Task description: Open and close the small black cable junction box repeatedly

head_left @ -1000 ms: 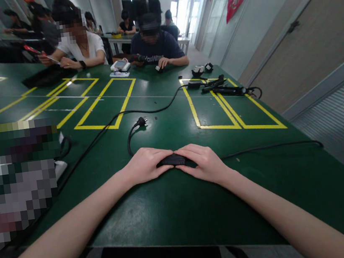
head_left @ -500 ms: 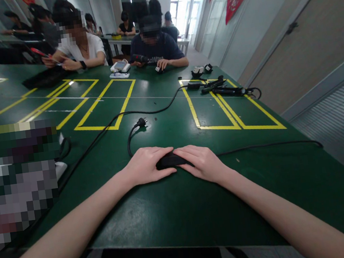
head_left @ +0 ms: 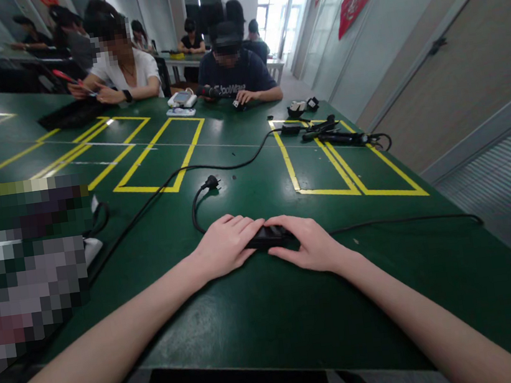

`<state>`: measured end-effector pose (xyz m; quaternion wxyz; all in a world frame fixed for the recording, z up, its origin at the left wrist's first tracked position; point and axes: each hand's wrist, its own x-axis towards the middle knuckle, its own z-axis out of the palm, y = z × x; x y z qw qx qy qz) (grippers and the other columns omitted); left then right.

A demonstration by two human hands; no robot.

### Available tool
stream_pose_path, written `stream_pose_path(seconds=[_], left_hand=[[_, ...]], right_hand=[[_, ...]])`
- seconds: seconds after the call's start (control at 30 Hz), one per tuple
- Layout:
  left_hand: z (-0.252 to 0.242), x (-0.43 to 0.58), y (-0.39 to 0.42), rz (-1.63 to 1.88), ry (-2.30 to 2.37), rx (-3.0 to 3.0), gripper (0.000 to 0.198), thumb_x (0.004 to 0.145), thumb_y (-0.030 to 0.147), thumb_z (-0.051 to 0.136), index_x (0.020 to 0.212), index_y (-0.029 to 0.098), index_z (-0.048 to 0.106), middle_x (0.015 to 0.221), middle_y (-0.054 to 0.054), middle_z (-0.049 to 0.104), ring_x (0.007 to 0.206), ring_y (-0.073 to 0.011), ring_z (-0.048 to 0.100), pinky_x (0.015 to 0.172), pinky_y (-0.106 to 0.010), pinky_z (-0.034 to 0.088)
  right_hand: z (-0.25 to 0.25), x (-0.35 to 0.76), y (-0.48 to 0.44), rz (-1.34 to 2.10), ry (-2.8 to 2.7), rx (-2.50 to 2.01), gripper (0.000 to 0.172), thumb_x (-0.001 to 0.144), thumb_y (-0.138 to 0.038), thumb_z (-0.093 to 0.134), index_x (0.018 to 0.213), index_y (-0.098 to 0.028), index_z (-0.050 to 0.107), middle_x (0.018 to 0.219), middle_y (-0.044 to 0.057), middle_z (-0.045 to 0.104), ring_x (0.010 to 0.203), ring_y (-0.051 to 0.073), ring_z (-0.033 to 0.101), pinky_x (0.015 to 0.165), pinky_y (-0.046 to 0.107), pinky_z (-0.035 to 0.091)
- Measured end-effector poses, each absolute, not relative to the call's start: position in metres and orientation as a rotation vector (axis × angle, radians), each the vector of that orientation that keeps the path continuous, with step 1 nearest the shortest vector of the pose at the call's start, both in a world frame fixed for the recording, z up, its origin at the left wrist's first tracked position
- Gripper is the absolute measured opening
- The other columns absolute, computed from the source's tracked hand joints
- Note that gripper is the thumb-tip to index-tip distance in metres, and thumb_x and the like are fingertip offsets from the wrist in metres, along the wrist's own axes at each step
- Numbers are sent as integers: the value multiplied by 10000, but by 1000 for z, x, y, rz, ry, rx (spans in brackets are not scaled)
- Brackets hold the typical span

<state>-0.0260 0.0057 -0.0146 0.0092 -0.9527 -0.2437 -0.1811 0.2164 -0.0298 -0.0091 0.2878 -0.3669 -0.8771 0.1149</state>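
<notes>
Between my hands, on the green table [head_left: 235, 320], lies a black power adapter [head_left: 267, 238], its ends partly covered by my fingers. My left hand [head_left: 225, 246] is closed over the left part, with fingers on top and thumb along the near side. My right hand [head_left: 312, 244] grips the right end between thumb and fingers. From behind my left hand a short black cord curves up to a black plug [head_left: 210, 183], whose pins point right. A thin black cable [head_left: 395, 220] runs from the right end toward the table's right edge.
A long black cable [head_left: 144, 205] crosses the table to another adapter [head_left: 290, 129] beside bundled black gear [head_left: 342, 137]. Yellow tape [head_left: 328, 191] marks rectangles. Pixelated items [head_left: 36, 277] lie at left. Two people sit across, one handling a small device [head_left: 237, 103].
My left hand has shifted right along the adapter. My right thumb and fingers have opened somewhat wider around its right end, so more of its top shows. The view has shifted slightly.
</notes>
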Motion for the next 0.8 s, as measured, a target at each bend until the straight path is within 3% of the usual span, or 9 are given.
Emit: stream_pose_path(seconds=[0.13,0.33,0.4,0.53,0.7,0.8], left_hand=[[-15,-25,5,-536,-756,-2958,472,991,249,626,1430,134,496,1244,-135,714,1073,-267,702,912,-391,520],[-13,-25,1,-642,-957,-3030,698,944,583,648,1467,151,488,1169,-130,732,1044,-286,704,929,-410,548],[-11,-25,0,-694,-1042,-3069,627,958,603,610,1392,155,550,1167,-125,736,1027,-281,709,931,-410,554],[-8,-24,1,-614,-1169,-3143,397,1018,528,547,1183,176,629,1074,-88,746,940,-259,725,838,-374,562],[-7,-23,0,-484,-1124,-3157,366,1018,507,569,1168,173,588,1034,-80,720,924,-255,715,826,-365,545],[-6,-23,0,-486,-1070,-3155,355,1018,501,569,1155,174,587,1036,-81,710,932,-251,706,830,-357,536]], right_hand=[[-11,220,-31,596,-2240,-1012,240,936,-341,714,1116,-197,645,1008,71,741,858,210,731,752,333,622],[-17,220,-31,257,-2355,-871,180,982,-286,655,1144,-207,664,1202,140,739,1047,261,748,835,371,643],[-18,221,-31,72,-2409,-827,188,1010,-261,605,1183,-210,657,1247,150,730,1106,266,738,870,383,644],[-18,222,-29,-155,-2458,-806,220,1039,-263,549,1225,-197,646,1254,154,730,1051,243,756,822,354,649],[-15,222,-28,-33,-2508,-891,358,1020,-392,590,1322,-200,585,1238,137,727,995,237,762,733,321,634],[-14,221,-29,65,-2493,-904,329,1036,-405,563,1300,-210,581,1186,109,740,973,226,760,748,322,625]])
